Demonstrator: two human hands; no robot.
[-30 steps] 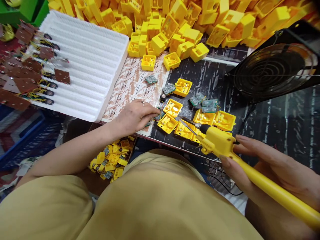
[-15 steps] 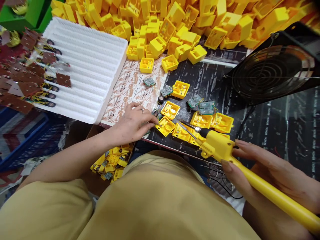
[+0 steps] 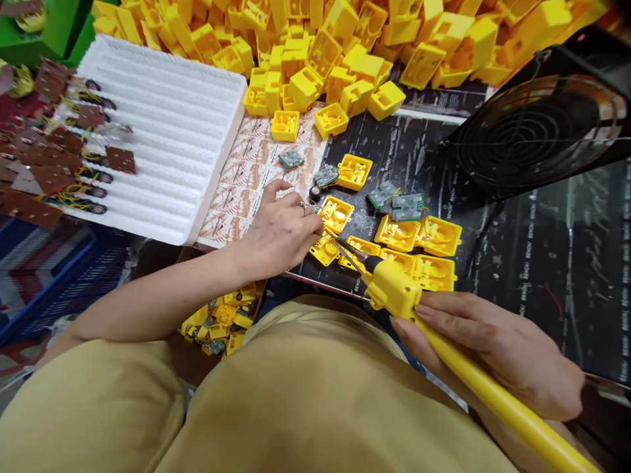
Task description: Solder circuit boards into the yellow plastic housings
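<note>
My right hand (image 3: 486, 341) is closed around the long yellow handle of a soldering iron (image 3: 394, 286). Its thin metal tip points left, over a small yellow plastic case (image 3: 325, 248) near the table's front edge. At that same case my left hand (image 3: 288, 226) has its fingers pinched together; whatever they hold is hidden. Just beyond the fingers lies another open yellow case (image 3: 336, 213) with metal contacts inside. A small round black part (image 3: 315, 192) rests beside it. Green circuit boards (image 3: 407, 207) lie by several more open cases (image 3: 440, 236) to the right.
A heap of yellow cases (image 3: 305, 59) fills the back. At left, a ridged white foam tray (image 3: 162, 144) carries brown boards (image 3: 54, 157) with wires. A black fan (image 3: 537, 131) stands at right. Below the table edge, a box holds yellow cases with boards (image 3: 221, 322).
My right hand has brought the soldering iron left, its tip now at the case by my left fingers. My left hand has shifted slightly right and turned more palm-down over that case.
</note>
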